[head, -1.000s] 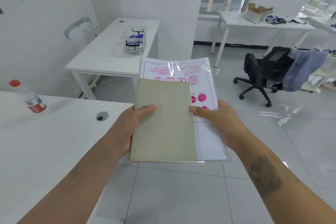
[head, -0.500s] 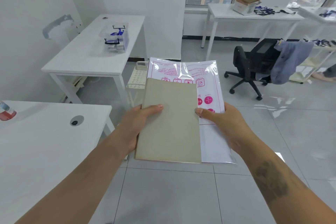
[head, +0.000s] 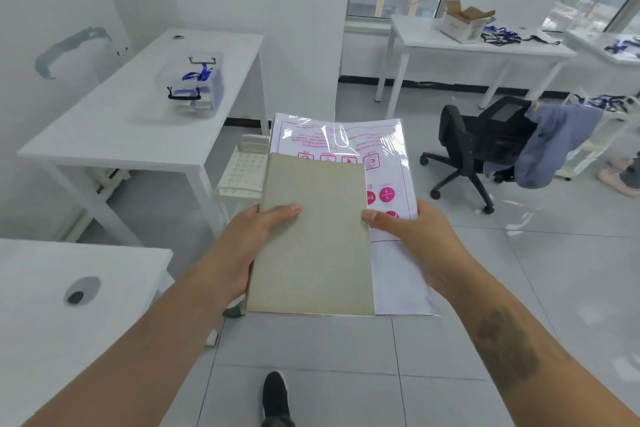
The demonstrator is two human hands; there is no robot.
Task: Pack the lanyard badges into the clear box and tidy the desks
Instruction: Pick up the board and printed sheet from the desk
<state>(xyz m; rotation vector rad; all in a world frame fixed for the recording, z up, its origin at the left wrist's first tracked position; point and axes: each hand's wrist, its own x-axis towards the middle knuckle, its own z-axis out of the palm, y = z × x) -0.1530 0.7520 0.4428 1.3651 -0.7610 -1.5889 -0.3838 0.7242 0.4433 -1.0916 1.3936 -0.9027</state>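
- Closest to the viewer, a black shoe [head: 275,395] stands on the grey tiled floor [head: 346,374] at the bottom edge.
- Just above it, both bare forearms reach forward and hold a flat stack at chest height.
- Left hand [head: 252,239] grips the left edge of a beige notebook [head: 311,246], thumb lying flat on the cover, fingers hidden beneath.
- Right hand [head: 415,236] grips the right side of the stack, thumb pressing on the notebook's right edge and on a clear plastic packet [head: 388,163] with pink print lying under the notebook.
- The packet sticks out beyond the notebook at the top and on the right.
- At lower left, the corner of a white desk [head: 52,340] shows a round cable hole.
- Behind the stack, a cream perforated cart [head: 242,166] stands on the floor, partly hidden.
- Further left, a second white desk [head: 114,128] carries the clear box [head: 194,90], with blue lanyard badges [head: 199,74] inside.
- To the right, a black office chair [head: 467,146] has a blue-grey garment [head: 554,146] draped over it.
- Farthest off, under the window, a long white table [head: 485,45] holds an open cardboard box [head: 464,22] and, just beside it, a loose pile of lanyards [head: 500,35].
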